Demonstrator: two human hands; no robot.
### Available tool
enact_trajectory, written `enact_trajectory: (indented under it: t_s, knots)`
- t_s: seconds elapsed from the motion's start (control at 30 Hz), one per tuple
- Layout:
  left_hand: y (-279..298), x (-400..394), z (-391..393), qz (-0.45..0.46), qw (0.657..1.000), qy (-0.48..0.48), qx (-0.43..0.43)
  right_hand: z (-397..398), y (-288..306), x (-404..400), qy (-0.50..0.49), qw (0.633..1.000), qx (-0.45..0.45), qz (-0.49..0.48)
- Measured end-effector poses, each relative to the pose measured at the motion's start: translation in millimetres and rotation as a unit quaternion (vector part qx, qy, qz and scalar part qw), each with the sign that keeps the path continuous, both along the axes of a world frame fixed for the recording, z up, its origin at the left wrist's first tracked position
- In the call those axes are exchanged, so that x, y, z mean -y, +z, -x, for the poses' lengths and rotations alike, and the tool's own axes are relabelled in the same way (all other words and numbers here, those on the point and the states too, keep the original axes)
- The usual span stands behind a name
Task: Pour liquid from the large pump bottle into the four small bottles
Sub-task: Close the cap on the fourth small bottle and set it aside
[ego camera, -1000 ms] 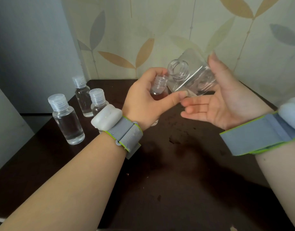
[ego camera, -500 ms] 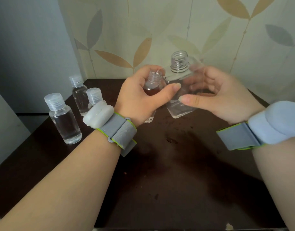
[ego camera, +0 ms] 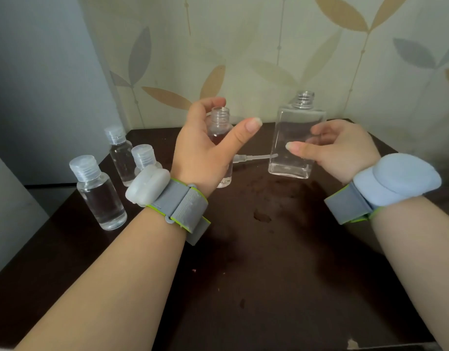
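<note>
On the dark worktop point(ego camera: 281, 249), big bottle point(ego camera: 295, 140) now upright and near empty after tipping, right hand point(ego camera: 337, 150) loosening off it, left hand point(ego camera: 208, 148) opening off the uncapped fourth small bottle point(ego camera: 219, 127); pouring likely done, cap next

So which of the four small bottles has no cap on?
The small bottle by the left hand, its threaded neck bare. The three small bottles at the table's left all wear ribbed flip caps.
</note>
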State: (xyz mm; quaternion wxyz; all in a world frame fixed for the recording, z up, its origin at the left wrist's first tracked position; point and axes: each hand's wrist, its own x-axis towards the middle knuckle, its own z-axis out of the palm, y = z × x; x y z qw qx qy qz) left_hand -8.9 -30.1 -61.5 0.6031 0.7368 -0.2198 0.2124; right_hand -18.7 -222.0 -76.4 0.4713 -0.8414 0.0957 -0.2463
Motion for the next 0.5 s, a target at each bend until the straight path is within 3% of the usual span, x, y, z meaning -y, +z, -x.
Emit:
enact_trajectory:
  t_s: [0.5]
  knots:
    - [0.0, 2.6, 3.0, 0.031, 0.999, -0.02, -0.009, 2.8, -0.1, -1.6, 0.015, 0.998, -0.046, 0.031]
